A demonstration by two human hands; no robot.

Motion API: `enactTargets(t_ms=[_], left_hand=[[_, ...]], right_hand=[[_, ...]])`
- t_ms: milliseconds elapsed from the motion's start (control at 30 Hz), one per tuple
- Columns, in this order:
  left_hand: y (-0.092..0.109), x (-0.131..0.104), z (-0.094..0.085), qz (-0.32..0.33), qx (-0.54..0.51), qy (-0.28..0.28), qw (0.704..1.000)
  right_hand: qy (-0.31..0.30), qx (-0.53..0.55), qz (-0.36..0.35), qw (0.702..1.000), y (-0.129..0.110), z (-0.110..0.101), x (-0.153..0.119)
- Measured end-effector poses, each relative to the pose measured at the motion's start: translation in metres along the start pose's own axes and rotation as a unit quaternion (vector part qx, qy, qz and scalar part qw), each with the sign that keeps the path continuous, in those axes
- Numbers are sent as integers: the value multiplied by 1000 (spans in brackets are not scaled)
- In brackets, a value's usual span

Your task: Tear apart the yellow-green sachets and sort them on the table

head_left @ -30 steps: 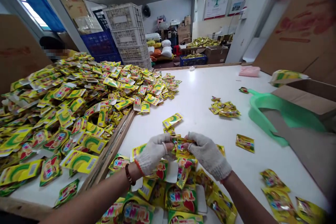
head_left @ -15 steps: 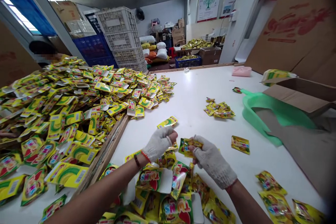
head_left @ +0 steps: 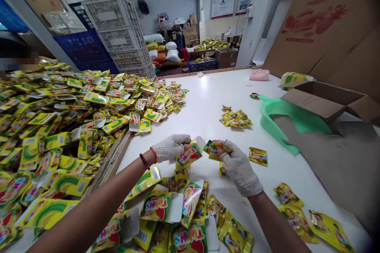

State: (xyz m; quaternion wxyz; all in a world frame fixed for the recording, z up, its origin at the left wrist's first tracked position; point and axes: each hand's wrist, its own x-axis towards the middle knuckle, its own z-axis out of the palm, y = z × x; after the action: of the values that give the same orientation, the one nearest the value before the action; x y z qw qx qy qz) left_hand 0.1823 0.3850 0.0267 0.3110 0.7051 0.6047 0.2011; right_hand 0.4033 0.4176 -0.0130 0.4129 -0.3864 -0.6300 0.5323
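Observation:
My left hand [head_left: 170, 148], in a white fingerless glove, is closed on a small printed carton [head_left: 191, 155] whose white flap stands open toward the right. In my right hand [head_left: 239, 166], gloved the same way, a yellow and green sachet [head_left: 214, 150] is pinched, its end pointing at the carton. A small gap lies between the two. Below my hands is a loose pile of cartons [head_left: 156, 205] with open flaps, mixed with yellow sachets [head_left: 234, 233]. A single sachet [head_left: 258, 156] lies flat to the right of my right hand.
A large heap of cartons and sachets [head_left: 68, 126] fills the left side behind a wooden strip [head_left: 117, 156]. A small sachet cluster [head_left: 237, 118], a green scoop [head_left: 268, 126] and an open cardboard box [head_left: 326, 99] are on the right. Part of another person shows at far left.
My left hand has picked up the carton that lay just beyond it and now holds it beside the sachet. My right hand keeps its sachet. The view has swung slightly right.

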Motion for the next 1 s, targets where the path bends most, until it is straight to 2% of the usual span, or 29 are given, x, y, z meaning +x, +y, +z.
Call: enactTargets(t_ms=[67,133,233,300,367,433,500,633,667,700,767,800,867,1000], left_hand=[[13,-17,13,20,-1,10,1000],[23,-32,30,13,40,71,997],[28,-50,54,-48,144,159,976],[26,-58,62,-77,175,188,963],[22,-65,61,-80,151,206,963],[20,-73,52,-60,88,208,972],[21,-84,39,-53,31,180,982],[21,-102,8,-21,14,21,999],[16,-101,0,-24,20,3,1000],[8,-97,-7,-46,32,13,998],[-17,-80,-24,-142,76,99,982],[-33,-68,-33,-195,102,150,964],[-66,-42,-50,-276,137,216,926],[-117,4,-75,-375,170,293,863]], right_hand=[[-31,60,44,997,2,6,-1],[-44,103,76,991,3,15,-4],[-15,115,63,991,0,28,-10],[-1,130,51,990,-5,33,-15],[-3,153,41,987,-11,36,-21],[-22,178,23,984,-16,37,-27],[-41,205,5,978,-21,36,-31],[-10,247,30,969,-24,30,-31],[4,246,46,968,-24,28,-29],[15,240,59,969,-23,26,-27],[18,216,71,974,-21,23,-23],[12,197,71,978,-19,22,-22],[-7,151,68,986,-16,22,-22],[-25,89,95,991,-11,24,-22]])
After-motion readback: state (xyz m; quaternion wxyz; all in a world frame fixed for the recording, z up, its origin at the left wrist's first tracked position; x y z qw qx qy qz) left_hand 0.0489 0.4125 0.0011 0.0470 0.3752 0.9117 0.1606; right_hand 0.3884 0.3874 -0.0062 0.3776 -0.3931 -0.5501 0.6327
